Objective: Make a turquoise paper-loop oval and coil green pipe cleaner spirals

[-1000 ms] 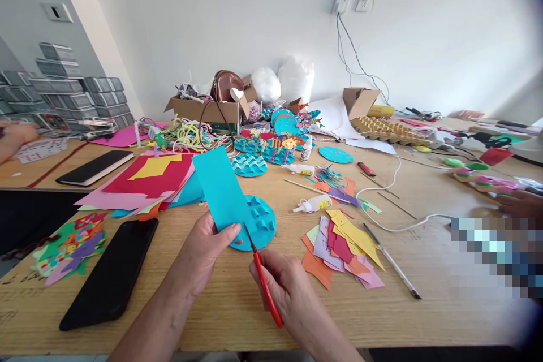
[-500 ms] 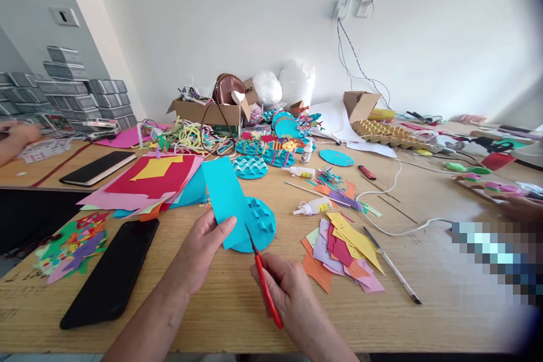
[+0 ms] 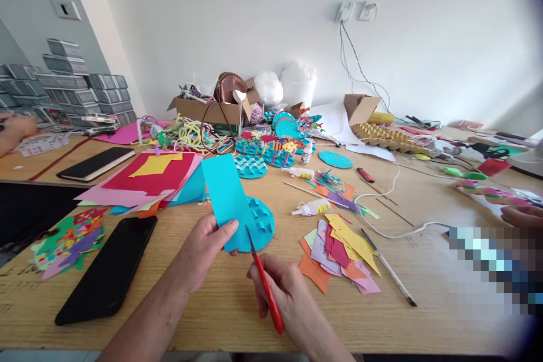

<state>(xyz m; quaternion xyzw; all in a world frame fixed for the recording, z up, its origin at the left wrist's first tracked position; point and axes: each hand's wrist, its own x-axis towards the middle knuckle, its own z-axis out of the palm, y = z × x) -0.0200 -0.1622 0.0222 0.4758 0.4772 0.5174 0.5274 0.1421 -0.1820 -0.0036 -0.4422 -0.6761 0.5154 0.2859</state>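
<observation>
Within left hand [image 3: 202, 250]; blue paper [image 3: 224, 195]

Paper [image 3: 226, 195] is blue, oblong, top end leaning left. Scissors [image 3: 268, 294]: red handles, dark blades at paper's lower right.

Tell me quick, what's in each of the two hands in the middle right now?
Left hand: closed, holding the blue paper, thumb on top.
Right hand: closed, holding the red-handled scissors.
</observation>
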